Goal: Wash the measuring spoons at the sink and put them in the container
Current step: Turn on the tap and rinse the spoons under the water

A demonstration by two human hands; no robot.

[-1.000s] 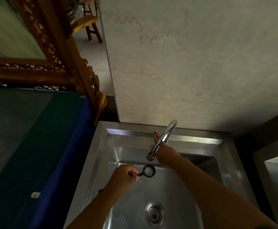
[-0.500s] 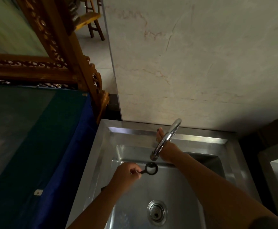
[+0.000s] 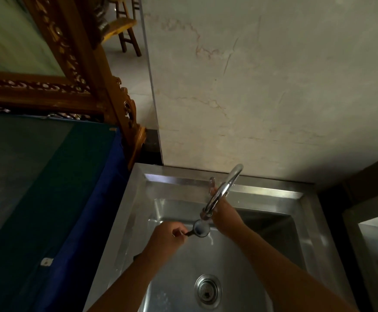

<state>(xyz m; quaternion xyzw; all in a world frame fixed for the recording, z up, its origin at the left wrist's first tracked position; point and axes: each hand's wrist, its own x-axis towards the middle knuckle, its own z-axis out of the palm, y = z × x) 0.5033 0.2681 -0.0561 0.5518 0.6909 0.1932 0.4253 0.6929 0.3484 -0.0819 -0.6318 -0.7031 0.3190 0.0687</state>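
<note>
My left hand (image 3: 168, 236) pinches the short handle of a small dark measuring spoon (image 3: 201, 229), holding its round bowl level right under the spout of the curved chrome tap (image 3: 222, 191). A thin stream of water seems to fall into the bowl. My right hand (image 3: 222, 210) reaches behind the spout to the tap's handle (image 3: 212, 182) at the back ledge; its fingers are mostly hidden by the spout. Both hands are over the steel sink (image 3: 138, 199). No container is in view.
The sink's drain (image 3: 208, 291) lies below the hands. A blue and green cloth-covered surface (image 3: 48, 199) borders the sink on the left, with a carved wooden frame (image 3: 75, 64) behind it. A marbled wall (image 3: 262, 86) rises behind the tap.
The spoon's bowl has shifted slightly to sit directly under the spout and water now appears to run into it. The right hand stays at the tap handle.
</note>
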